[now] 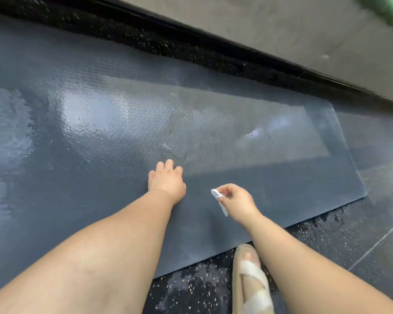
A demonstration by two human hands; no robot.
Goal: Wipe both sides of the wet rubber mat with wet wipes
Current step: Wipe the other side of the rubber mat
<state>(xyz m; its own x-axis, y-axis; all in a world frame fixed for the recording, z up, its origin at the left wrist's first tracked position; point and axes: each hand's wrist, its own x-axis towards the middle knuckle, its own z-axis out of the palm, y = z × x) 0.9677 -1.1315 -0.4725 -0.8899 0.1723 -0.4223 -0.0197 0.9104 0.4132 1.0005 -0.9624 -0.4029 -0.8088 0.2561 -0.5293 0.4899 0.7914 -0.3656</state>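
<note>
1. Rubber mat (213,123) laid flat on speckled floor (202,288), wet sheen at far left.
2. Left hand (167,179) rested on mat, fingers loosely bent.
3. Wet wipe (219,199) pinched in right hand (237,203), over mat's near right.

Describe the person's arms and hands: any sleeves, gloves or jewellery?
The left arm and right arm are bare to the frame edge, with no sleeves showing. The left hand and right hand show no gloves, rings, watch or bracelet.
</note>
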